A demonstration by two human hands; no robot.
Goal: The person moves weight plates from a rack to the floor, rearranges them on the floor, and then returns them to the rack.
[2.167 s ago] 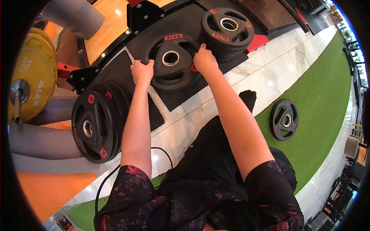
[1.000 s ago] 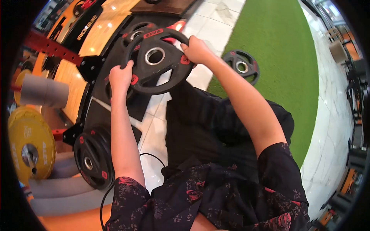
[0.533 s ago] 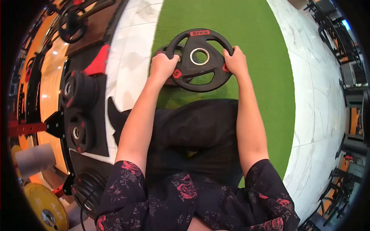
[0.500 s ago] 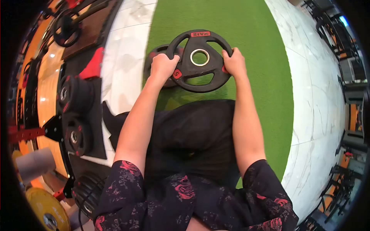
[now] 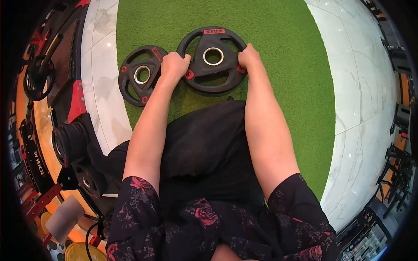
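A black ZIVA weight plate [image 5: 212, 65] with red labels and a steel centre ring lies low over the green turf [image 5: 278, 48]. My left hand [image 5: 174, 66] grips its left rim handle and my right hand [image 5: 247, 57] grips its right rim handle. A second, smaller-looking black plate [image 5: 140, 75] lies flat on the turf just left of the held one, close to my left hand. Whether the held plate touches the turf cannot be told.
White marble floor [image 5: 102, 87] borders the turf on both sides. At the left edge stand stacked black plates [image 5: 67, 143] on a rack platform, with a yellow plate [image 5: 80, 252] and a grey roller [image 5: 63, 219] below. My dark trousers fill the centre.
I lifted the plate off the black platform, swung it round to the turf, and brought it down beside the plate lying there. Both hands kept their grip throughout.
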